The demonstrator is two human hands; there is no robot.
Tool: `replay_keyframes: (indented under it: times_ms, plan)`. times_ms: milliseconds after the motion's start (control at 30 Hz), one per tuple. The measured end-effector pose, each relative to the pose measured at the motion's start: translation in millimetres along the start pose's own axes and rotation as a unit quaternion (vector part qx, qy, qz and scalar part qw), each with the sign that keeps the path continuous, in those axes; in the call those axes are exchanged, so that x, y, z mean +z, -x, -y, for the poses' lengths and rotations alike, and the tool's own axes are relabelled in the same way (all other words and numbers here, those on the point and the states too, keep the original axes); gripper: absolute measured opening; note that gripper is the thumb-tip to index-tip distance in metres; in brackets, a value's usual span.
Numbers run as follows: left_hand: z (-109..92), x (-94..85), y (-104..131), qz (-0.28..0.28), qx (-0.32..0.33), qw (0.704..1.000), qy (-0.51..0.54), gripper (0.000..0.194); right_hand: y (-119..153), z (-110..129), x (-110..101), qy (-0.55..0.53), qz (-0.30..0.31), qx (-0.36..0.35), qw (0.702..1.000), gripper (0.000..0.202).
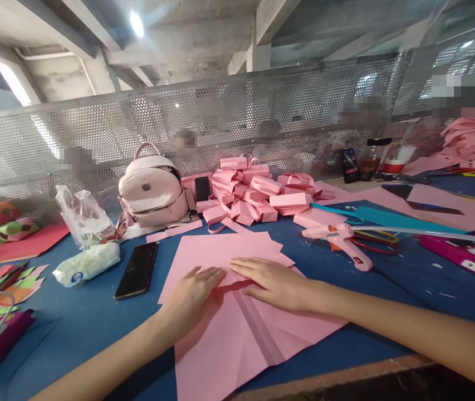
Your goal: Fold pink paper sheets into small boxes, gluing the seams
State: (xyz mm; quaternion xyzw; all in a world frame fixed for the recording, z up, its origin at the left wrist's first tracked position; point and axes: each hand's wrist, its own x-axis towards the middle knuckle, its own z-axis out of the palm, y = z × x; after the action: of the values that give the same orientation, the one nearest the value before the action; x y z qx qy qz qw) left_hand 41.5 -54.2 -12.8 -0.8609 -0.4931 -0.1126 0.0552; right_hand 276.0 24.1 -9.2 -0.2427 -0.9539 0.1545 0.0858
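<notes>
Pink paper sheets (216, 356) lie on the blue table in front of me, overlapping, with creases in the nearer one. Flat on the paper rests my left hand (197, 292), its fingers stretched out and holding nothing. My right hand (266, 281) also lies palm down on the paper, just right of the left, fingers extended toward it. Behind the sheets is a pile of folded pink paper pieces (249, 192). A pink glue gun (343, 239) lies to the right of the paper.
A black phone (137, 270), a tissue pack (89, 263) and a plastic bag (84, 217) are at left, near a pink backpack (151, 189). Purple power strips (463, 256) lie on both sides. Perforated metal panels (229, 111) stand behind. The table's front edge (346, 379) is close.
</notes>
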Motion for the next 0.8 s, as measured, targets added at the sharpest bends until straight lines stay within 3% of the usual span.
replay_keyframes:
  times_ms: [100,267,433,600,800]
  plan:
    - [19,-0.1,-11,-0.011,0.025,0.999,-0.022,0.04,-9,-5,-4,0.043,-0.035,-0.022,0.998,0.045]
    - [39,-0.8,-28,-0.017,0.05,0.997,-0.053,0.053,-27,-15,-12,0.132,-0.084,-0.062,0.986,0.043]
    - [31,12.7,-26,-0.007,0.055,0.997,-0.056,0.039,-29,-17,-3,0.142,-0.042,-0.037,0.988,0.048]
    - [15,19.5,-12,0.011,0.048,0.997,-0.058,0.056,-22,-19,6,0.061,0.005,-0.032,0.998,0.054]
    - [19,18.2,-8,0.029,0.083,0.995,-0.052,0.063,-20,-27,6,-0.023,0.039,-0.016,0.999,0.06]
